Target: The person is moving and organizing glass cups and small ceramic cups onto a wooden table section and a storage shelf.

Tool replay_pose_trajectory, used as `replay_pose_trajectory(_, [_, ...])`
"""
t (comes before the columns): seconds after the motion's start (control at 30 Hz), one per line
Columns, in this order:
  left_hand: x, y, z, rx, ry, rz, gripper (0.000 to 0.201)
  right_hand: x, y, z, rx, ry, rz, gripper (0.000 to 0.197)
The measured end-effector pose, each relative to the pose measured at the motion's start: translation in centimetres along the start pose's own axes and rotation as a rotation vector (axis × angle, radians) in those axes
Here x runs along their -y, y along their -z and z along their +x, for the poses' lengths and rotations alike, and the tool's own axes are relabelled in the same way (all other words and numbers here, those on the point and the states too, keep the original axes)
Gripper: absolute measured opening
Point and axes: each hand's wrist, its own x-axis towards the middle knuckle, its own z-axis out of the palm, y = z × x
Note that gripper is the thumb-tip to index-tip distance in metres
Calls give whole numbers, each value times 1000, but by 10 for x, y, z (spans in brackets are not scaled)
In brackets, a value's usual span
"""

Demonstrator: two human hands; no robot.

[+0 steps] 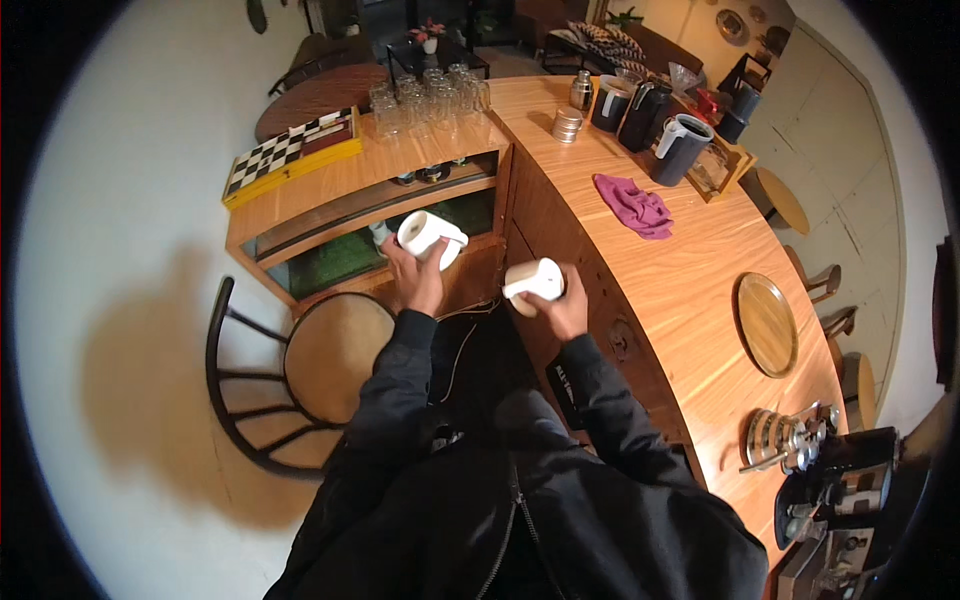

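In my left hand (pixel 418 280) is a white mug (pixel 424 228), tilted, with its handle toward the right. My right hand (pixel 567 305) grips a second white mug (pixel 536 274), its handle on the near side and its lower part looking beige. Both mugs are raised in front of me and stand apart from each other. Behind the left one is an open-fronted wooden display cabinet (pixel 375 203) with green matting inside. The mug on the right is beside the inner wall of the wooden counter (pixel 625 275).
Glass mugs (pixel 428 103) crowd the cabinet top beside a chessboard (pixel 292 157). A purple cloth (pixel 633 206), dark pitchers (pixel 682 150) and a round wooden tray (pixel 768 325) lie along the counter. A round-seated chair (pixel 338 357) stands at my left.
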Motion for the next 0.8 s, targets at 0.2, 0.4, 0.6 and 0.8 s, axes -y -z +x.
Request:
replay_pose_trajectory(0.2, [51, -82, 157, 159, -253, 11, 65, 0, -69, 243, 176, 248, -102, 71])
replay_pose_trajectory(0.4, [110, -182, 272, 319, -165, 82, 71, -26, -125, 435, 440, 359, -341, 76])
replay_pose_trajectory(0.6, [147, -236, 331, 538, -176, -98, 78, -68, -165, 532, 754, 555, -420, 72])
replay_pose_trajectory(0.8, [161, -262, 360, 571, -122, -12, 72, -85, -183, 569, 916, 563, -537, 73])
